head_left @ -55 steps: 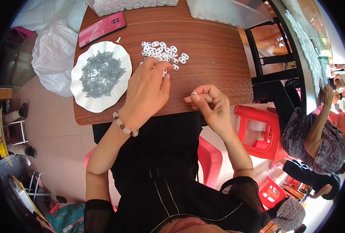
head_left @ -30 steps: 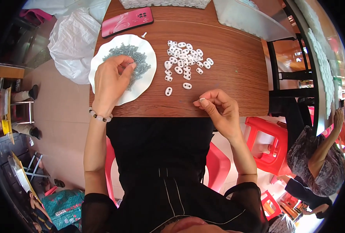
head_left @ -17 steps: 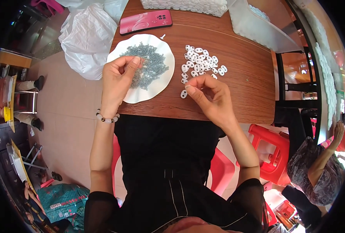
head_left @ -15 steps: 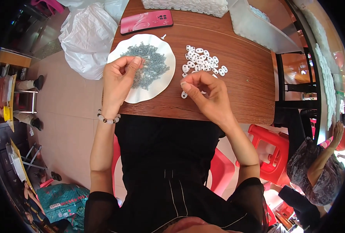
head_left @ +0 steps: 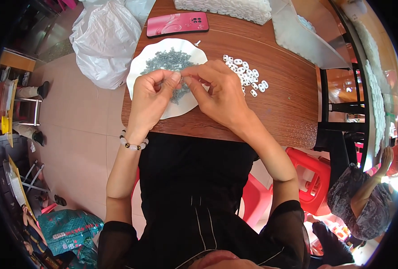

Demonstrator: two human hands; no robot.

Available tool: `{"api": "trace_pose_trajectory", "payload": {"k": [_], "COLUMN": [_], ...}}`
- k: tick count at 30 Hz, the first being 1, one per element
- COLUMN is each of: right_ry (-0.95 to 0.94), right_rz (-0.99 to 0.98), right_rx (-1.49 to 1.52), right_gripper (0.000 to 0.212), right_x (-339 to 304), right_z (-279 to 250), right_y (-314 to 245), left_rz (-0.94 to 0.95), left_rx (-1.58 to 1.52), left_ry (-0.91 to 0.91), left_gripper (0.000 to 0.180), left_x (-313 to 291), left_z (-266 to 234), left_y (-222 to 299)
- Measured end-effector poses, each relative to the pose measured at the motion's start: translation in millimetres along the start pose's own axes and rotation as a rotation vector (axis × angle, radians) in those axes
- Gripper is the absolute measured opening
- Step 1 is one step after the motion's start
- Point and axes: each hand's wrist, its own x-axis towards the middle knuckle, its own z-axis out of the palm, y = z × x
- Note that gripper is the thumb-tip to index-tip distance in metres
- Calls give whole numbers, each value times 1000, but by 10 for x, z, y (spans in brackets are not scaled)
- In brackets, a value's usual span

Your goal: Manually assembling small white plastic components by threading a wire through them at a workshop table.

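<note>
Left hand (head_left: 152, 96) and right hand (head_left: 221, 92), both pinched, meet over the plate (head_left: 200, 54); I cannot tell what they hold. Steadiness helps.

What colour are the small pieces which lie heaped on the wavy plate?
The small pieces are grey, as the head view shows.
</note>
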Motion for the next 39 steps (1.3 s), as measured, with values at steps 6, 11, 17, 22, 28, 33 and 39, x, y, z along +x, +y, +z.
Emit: {"api": "trace_pose_trajectory", "payload": {"k": [6,11,17,22,28,33,39], "right_ry": [40,16,-7,-24,-105,-101,-72], "right_rz": [-163,-181,-98,107,279,195,129], "right_rx": [-87,-169,-71,125,299,262,76], "right_gripper": [12,9,6,8,12,13,8], "right_x": [5,48,43,40,46,55,70], "right_z": [21,9,39,6,1,19,20], "right_y": [21,-18,4,-30,-52,-73,-29], "left_rz": [-30,-15,-30,122,676,534,168], "left_rx": [6,-69,-46,-81,538,345,-117], "left_ry": [-19,0,30,97,208,228,133], "left_gripper": [23,23,23,16,12,15,29], "left_x": [-3,-3,-22,-60,-82,-85,-81], "left_z": [-1,56,72,105,61,131,41], "left_y": [-25,-60,-66,-93,-122,-142,-126]}}
